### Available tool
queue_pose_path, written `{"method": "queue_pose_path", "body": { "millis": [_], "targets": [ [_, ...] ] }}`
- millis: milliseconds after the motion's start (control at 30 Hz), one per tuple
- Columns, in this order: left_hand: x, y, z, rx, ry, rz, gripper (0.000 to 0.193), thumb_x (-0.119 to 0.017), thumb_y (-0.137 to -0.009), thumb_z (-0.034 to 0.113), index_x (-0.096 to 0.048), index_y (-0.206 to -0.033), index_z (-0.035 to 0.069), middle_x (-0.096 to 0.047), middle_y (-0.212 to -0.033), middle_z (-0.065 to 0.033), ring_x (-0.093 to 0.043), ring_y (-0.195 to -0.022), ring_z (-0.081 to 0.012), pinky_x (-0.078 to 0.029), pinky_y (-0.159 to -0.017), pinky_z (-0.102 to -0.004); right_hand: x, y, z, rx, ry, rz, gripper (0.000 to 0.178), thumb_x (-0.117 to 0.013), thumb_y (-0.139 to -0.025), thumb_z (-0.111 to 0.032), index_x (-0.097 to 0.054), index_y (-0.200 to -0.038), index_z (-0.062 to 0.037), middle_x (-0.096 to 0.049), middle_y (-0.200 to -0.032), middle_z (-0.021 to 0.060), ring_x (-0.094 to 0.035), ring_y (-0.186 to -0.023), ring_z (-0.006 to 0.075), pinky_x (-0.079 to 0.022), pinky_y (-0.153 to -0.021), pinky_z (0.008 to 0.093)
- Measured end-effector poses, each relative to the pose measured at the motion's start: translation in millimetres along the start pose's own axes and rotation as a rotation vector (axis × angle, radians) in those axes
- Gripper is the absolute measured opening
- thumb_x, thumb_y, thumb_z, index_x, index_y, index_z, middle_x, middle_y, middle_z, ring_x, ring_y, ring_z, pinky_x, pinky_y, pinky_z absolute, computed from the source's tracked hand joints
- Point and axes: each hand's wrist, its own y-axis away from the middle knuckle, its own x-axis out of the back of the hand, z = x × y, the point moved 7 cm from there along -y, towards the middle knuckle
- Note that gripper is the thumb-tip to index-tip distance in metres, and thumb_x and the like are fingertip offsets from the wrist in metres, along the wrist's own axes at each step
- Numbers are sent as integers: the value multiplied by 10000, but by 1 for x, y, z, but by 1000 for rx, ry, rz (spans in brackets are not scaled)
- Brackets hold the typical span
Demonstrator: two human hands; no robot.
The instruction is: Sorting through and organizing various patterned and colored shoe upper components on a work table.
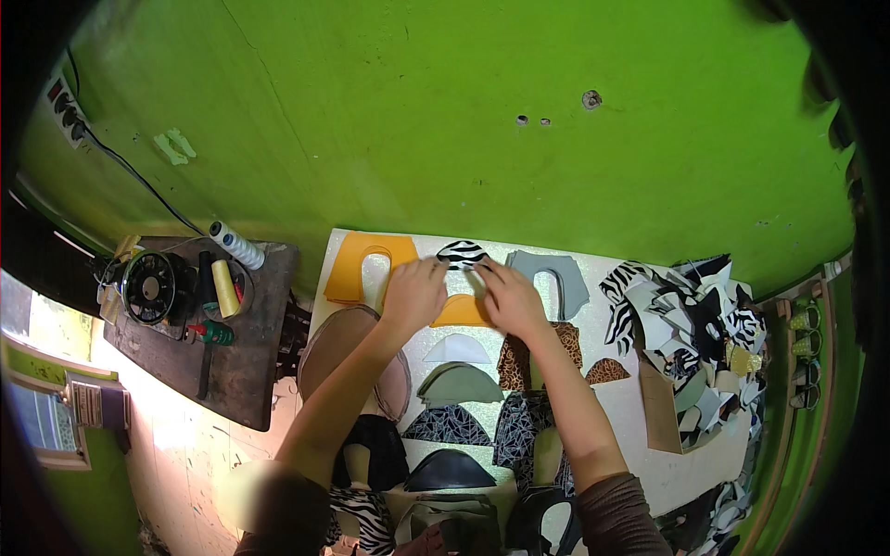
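Observation:
Both of my arms reach across a white table to a small zebra-print half-round cut piece (462, 254) near its far edge. My left hand (415, 292) has its fingertips closed at the piece's left edge, and my right hand (513, 295) has its fingertips closed at the right edge. Just nearer lies an orange half-round piece (461, 311). An orange U-shaped piece (345, 269) is left of my hands; a grey U-shaped piece (573, 287) is to the right. White (456, 349), green (459, 383) and black (451, 471) half-round pieces run down the middle.
Leopard-print pieces (607, 371) lie right of my right arm. A cardboard box (659, 412) overflows with scraps on the table's right. At left, a dark side table (250, 371) carries thread cones (236, 246) and a small fan (151, 287). A green wall (417, 120) stands behind.

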Motion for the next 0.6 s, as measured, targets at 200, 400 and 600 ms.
{"method": "queue_pose_path", "body": {
  "millis": [200, 400, 600],
  "targets": [
    [-7, 32, 36, -250, 207, -317, 488, -652, -697, 235, -506, -1123, 47, -529, -1036, -116, -547, -920, -279, -433, -803, -373, -7, 39, -26, 206, 27, -156, 471, -581, -728, -117, -488, -1190, -115, -470, -1225, 140, -515, -1018, 294, -439, -868, 384],
    [-41, 37, 31, -212, 103, -308, 395, -636, -709, 173, -515, -1060, 40, -526, -1000, -107, -564, -875, -259, -473, -745, -340, -23, 37, -18, 175, 145, -139, 363, -535, -762, -115, -532, -1125, -112, -508, -1167, 92, -532, -981, 238, -501, -748, 330],
    [-46, 25, 23, -226, 26, -236, 313, -599, -708, 135, -542, -998, 29, -543, -948, -107, -578, -830, -251, -489, -706, -333, -26, 23, -16, 145, 176, -23, 300, -528, -764, -126, -568, -1059, -88, -536, -1093, 85, -539, -953, 223, -514, -692, 315]
  ]
}}
